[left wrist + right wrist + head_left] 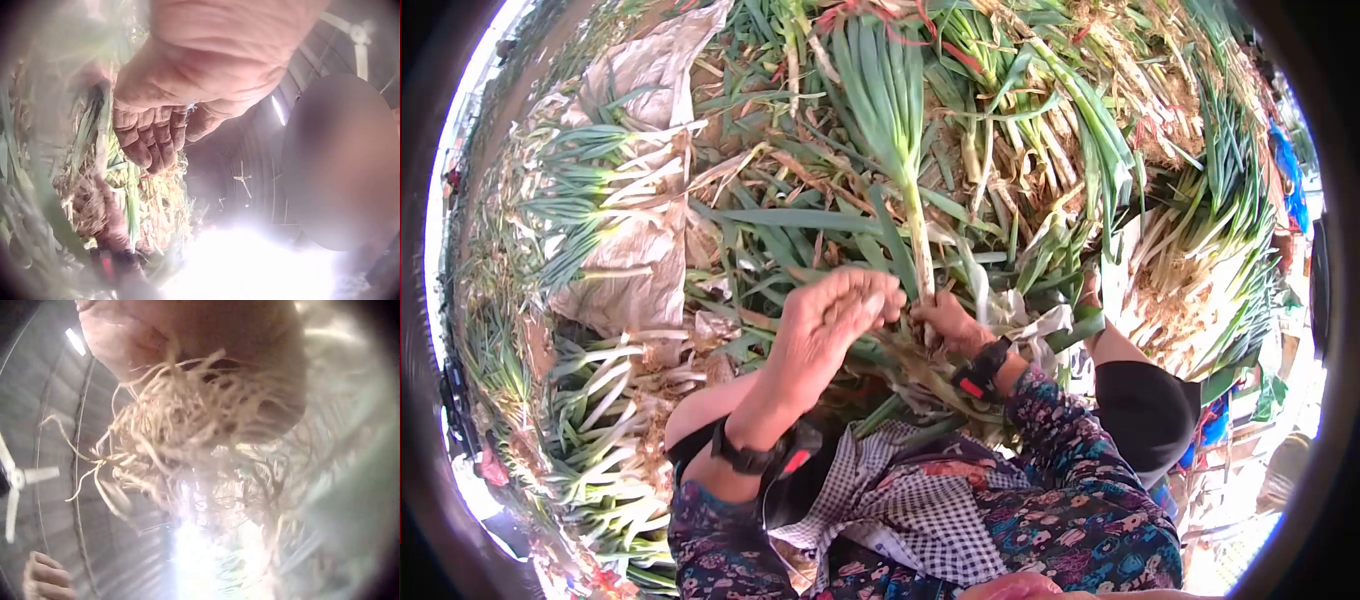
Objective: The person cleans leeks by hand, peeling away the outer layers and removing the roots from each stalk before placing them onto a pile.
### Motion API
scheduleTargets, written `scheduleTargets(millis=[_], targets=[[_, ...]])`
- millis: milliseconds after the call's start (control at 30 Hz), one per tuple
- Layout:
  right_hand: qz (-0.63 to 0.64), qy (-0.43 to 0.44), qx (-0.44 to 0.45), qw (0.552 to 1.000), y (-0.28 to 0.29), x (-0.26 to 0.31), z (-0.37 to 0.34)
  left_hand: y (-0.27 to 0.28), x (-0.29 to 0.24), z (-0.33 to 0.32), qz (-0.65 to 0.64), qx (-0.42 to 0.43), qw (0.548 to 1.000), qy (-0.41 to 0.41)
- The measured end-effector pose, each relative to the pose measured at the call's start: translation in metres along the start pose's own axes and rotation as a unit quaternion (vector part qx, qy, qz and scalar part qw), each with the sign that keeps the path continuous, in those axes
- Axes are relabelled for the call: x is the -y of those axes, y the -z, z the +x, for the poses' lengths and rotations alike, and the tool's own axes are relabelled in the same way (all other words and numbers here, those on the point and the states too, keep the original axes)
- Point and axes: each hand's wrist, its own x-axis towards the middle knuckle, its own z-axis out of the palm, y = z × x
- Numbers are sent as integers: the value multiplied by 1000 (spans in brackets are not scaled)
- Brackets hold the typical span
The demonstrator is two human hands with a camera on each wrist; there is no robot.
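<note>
Reading the head feed remotely, I log one green onion [917,230] in front of the wearer, its green leaves fanned away from the body and its root end toward it. My right hand [956,324] grasps the pale stalk low down, near the root end. The right-wrist camera shows a tangled tuft of roots [181,419] just below that hand, hiding most of its fingers.

My left hand [832,318] is released: palm turned inward, fingers loosely bent, nothing seen in its grasp. Its fingertips lie just beside the stalk (I cannot tell whether they touch it).

Surroundings: loose leaves [790,245] and dry trimmings lie beyond the hands. To the left, several green onions rest side by side on a pale cloth sheet [635,85], and a longer row of onions [605,395] lies nearer the wearer. To the right, a heap of onions [1195,265] shows pale stalks and brown roots, with green tops pointing outward. Red ties [875,14] show at the far edge, by the leaf tips. Both wrists carry black straps [983,372]; the sleeves [1080,465] are floral. Overhead, a ceiling fan [15,479] hangs under a ribbed roof.
</note>
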Motion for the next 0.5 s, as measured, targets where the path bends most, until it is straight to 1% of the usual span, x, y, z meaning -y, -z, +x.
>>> scheduleTargets(millis=[67,100,133,200,233,267,300,333,367,400,467,500], targets=[[105,-21,-46,993,-20,-1,-19,9,11,1,26,-4,999,-27],[90,-27,-7,996,-22,14,-37,12,16,2,15,-14,999,-29],[87,-24,-9,996,-26,29,-58,17,19,5,6,-23,999,-33],[58,102,-27,993,-44,60,-104,28,31,12,-7,-50,998,-48],[0,88,-42,995,-44,62,-121,33,38,18,0,-69,996,-50],[-7,93,-43,995,-49,64,-142,37,42,22,6,-87,995,-50],[-34,102,-38,993,-55,66,-165,35,39,24,3,-88,994,-59],[-61,111,-31,991,-61,66,-184,32,37,28,9,-123,991,-40],[-72,127,-44,988,-65,62,-198,28,34,31,17,-160,987,-20],[-77,131,-42,988,-69,59,-209,27,36,35,15,-162,986,-26],[-98,174,-59,978,-75,53,-227,24,34,40,-86,-134,985,-60],[-106,188,-60,975,-75,42,-230,23,31,40,-124,-89,986,-69]])
